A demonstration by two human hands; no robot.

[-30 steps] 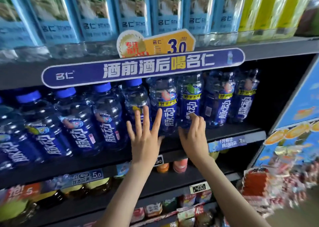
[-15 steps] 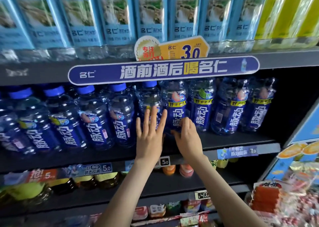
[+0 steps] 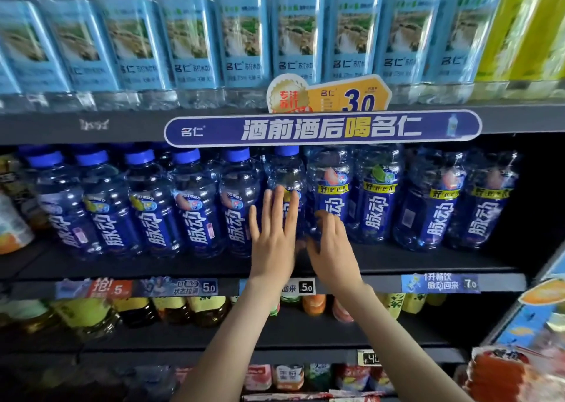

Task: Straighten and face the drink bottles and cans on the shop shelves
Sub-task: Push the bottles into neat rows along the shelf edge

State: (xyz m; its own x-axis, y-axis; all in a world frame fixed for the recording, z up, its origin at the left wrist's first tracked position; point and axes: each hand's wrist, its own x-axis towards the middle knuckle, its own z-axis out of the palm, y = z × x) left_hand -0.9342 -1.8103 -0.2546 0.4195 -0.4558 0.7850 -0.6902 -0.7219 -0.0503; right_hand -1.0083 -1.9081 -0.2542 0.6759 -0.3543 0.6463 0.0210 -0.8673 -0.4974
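A row of dark blue drink bottles with blue caps fills the middle shelf (image 3: 397, 261). My left hand (image 3: 272, 236) lies flat with straight fingers against the front of one blue-capped bottle (image 3: 286, 172) near the middle of the row. Just to the right, my right hand (image 3: 331, 249) has its fingers curled onto the lower front of the neighbouring blue bottle (image 3: 331, 184), whose label faces forward. Further right, one bottle (image 3: 428, 206) shows a barcode side of its label.
Light blue labelled water bottles (image 3: 293, 35) line the top shelf, with yellow bottles (image 3: 526, 35) at its right end. A blue banner (image 3: 321, 128) hangs on the top shelf's edge. Tea and juice bottles (image 3: 171, 310) stand below. Snack packs (image 3: 501, 374) hang at the lower right.
The view has shifted left, so the shelf sits further right in frame. Both hands stay on the same two neighbouring blue bottles, now closer together.
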